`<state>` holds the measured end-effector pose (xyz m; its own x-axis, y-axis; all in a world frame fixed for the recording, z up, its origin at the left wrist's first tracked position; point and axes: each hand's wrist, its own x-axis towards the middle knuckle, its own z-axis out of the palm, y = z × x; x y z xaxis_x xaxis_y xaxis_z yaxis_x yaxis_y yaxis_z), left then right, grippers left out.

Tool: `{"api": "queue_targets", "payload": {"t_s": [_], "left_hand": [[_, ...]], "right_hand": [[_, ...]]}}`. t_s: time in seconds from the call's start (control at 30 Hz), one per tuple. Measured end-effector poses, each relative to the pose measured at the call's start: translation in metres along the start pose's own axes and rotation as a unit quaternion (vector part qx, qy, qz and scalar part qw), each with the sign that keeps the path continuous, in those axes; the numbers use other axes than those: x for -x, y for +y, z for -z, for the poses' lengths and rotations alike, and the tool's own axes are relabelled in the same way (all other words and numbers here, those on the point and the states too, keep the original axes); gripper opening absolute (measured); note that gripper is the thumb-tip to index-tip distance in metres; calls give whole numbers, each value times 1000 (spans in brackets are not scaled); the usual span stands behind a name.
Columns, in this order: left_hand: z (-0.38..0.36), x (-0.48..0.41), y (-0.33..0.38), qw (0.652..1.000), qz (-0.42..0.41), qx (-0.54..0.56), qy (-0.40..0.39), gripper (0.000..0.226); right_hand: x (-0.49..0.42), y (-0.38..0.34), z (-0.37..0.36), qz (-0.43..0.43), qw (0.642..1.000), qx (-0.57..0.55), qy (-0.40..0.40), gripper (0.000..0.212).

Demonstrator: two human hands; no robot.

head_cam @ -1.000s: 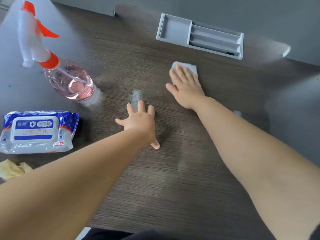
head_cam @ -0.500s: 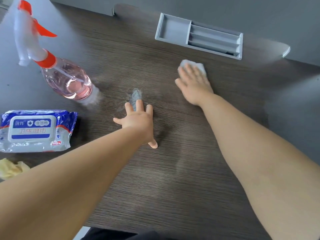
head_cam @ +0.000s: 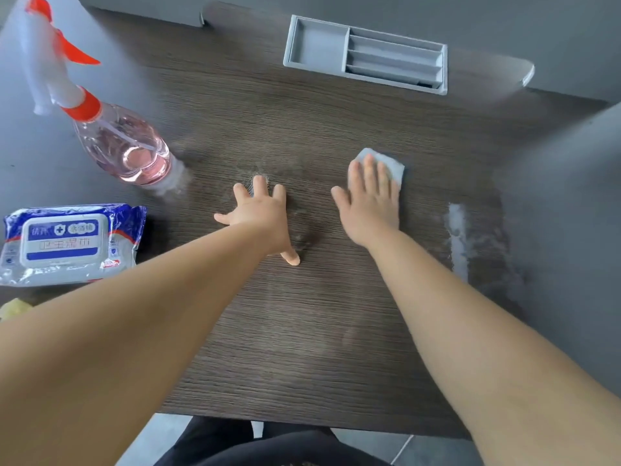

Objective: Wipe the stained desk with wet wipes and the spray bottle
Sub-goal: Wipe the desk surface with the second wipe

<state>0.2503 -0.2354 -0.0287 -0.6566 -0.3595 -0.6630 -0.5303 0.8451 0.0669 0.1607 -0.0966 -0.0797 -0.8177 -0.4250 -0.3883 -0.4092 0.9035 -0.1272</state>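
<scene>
My right hand (head_cam: pixel 369 200) lies flat with straight fingers on a pale wet wipe (head_cam: pixel 391 163), pressing it onto the dark wood desk (head_cam: pixel 302 331). My left hand (head_cam: pixel 262 213) rests flat on the desk with fingers spread; its fingertips touch a small whitish stain (head_cam: pixel 260 179). A longer white streak (head_cam: pixel 457 233) marks the desk to the right of my right arm. The spray bottle (head_cam: pixel 124 146), clear with pink liquid and an orange-and-white trigger head, stands at the left. In front of it lies the blue-and-white wet wipes pack (head_cam: pixel 67 243).
A grey pen tray (head_cam: pixel 366 55) is set in the desk at the back. A yellow crumpled thing (head_cam: pixel 13 309) shows at the left edge. The desk's front edge runs just above my dark-clothed lap (head_cam: pixel 268 445). Grey surfaces flank the desk on both sides.
My right hand has slid the wipe back toward me and a little to the right. The left hand stays on the same spot. The view has tilted down, showing the white streak at the right.
</scene>
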Motion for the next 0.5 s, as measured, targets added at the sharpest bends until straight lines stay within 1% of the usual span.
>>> {"api": "queue_targets", "payload": {"t_s": [0.1,0.13,0.17,0.27,0.3,0.33,0.37,0.43,0.47,0.5], "left_hand": [[-4,1,-3,1000,-4,12,13,114],[-7,2,-5,1000,-7,17,16,116],[-8,2,-8,1000,-12,22,18,120],[-13,5,-13,999,-31,33,27,123],[-14,6,-15,998,-37,37,34,121],[-15,6,-18,997,-43,42,43,119],[-14,7,-21,996,-50,49,52,115],[-11,9,-31,993,-61,75,68,100],[-9,12,-38,991,-59,91,76,90],[-9,15,-44,990,-50,102,87,82]], "right_hand": [[23,-11,-10,134,991,22,-24,61],[27,-3,-10,153,988,26,-27,60],[28,7,-10,142,989,23,-25,58],[32,18,-12,3,1000,-2,-12,59],[38,9,-13,-12,1000,-7,-13,60],[44,-5,-17,12,1000,-4,-18,62],[53,-18,-21,70,997,4,-25,62],[67,-28,-24,203,978,22,-45,60],[69,-22,-23,236,970,20,-52,58],[66,-13,-22,232,971,9,-54,56]]}}
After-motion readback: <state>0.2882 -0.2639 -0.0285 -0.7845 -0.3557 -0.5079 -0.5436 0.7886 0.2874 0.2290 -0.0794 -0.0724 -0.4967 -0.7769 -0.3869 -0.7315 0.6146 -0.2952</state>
